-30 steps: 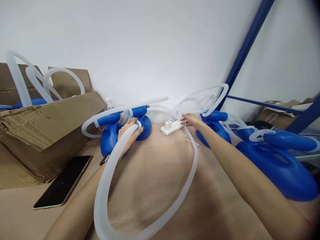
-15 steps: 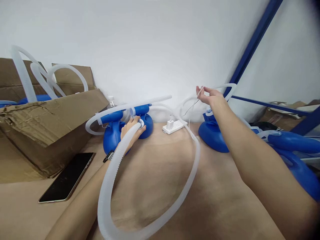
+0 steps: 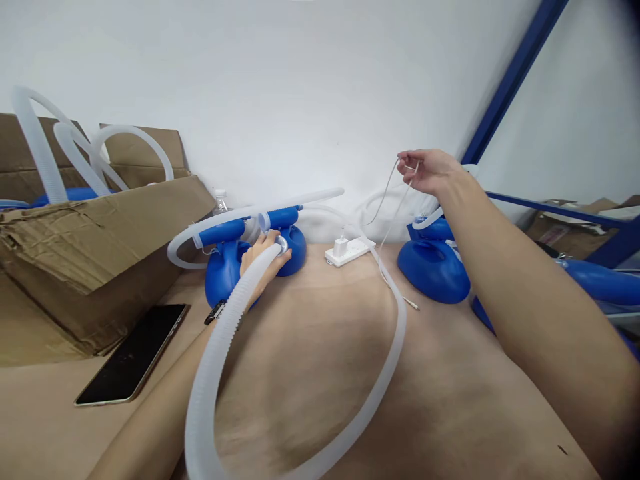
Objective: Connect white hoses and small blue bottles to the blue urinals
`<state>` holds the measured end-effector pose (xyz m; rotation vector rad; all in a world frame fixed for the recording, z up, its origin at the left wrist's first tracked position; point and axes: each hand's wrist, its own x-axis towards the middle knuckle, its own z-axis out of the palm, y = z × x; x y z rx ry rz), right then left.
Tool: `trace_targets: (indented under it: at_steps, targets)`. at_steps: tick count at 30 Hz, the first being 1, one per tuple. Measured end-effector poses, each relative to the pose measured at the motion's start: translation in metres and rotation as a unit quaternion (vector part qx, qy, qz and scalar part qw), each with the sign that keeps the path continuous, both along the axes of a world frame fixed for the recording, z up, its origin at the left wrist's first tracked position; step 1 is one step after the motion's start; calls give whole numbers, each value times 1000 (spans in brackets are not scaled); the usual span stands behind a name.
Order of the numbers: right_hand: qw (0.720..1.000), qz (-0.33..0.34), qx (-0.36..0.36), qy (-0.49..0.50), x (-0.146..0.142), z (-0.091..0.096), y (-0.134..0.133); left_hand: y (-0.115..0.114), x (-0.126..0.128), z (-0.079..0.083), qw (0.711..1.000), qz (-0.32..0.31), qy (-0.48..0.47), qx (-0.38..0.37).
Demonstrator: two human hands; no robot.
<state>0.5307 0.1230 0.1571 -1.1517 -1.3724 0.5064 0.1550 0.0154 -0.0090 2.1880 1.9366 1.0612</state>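
My left hand (image 3: 261, 261) is closed around the silvery fitting (image 3: 283, 246) at one end of a white corrugated hose (image 3: 376, 393). Two blue urinal-like plastic bottles (image 3: 220, 270) with hoses stand right by it; the hand partly covers them. Raised near the wall, my right hand (image 3: 429, 171) pinches a thin white cable (image 3: 389, 189). That cable hangs in a loop from the plug-in charger (image 3: 341, 247) on a white power strip (image 3: 356, 251). Its loose connector end (image 3: 412, 305) lies on the tabletop, beyond the hose loop.
An open cardboard box (image 3: 115, 233) with more hoses stands at left, a black phone (image 3: 133, 353) before it. A clear bottle (image 3: 221, 200) is behind. More blue bottles (image 3: 433, 270) sit at right, under my forearm. A blue metal frame (image 3: 515, 80) rises there.
My right hand has moved up and to the right, drawing the cable into a taller loop. The cable's connector end now shows on the table. My left hand keeps its place.
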Motion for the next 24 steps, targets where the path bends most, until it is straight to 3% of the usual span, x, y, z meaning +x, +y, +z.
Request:
trace_targets:
  at_steps: [7, 12, 17, 19, 21, 24]
  targets:
    - [995, -98, 30, 2, -13, 20, 3, -3, 1, 2, 1000, -5, -5, 5]
    - [995, -26, 75, -65, -16, 44, 19, -1, 0, 0, 1000, -6, -3, 7]
    - [990, 12, 103, -92, -45, 59, 14, 1, -2, -3, 1000, -11, -7, 12]
    - [989, 48, 112, -86, -56, 50, 12, 2, -2, -4, 1000, -12, -9, 14]
    - [990, 62, 108, -69, -60, 29, 17, 3, -3, -5, 1000, -12, -10, 10]
    - [985, -5, 109, -136, -53, -19, 33, 2, -2, -3, 1000, -9, -11, 1]
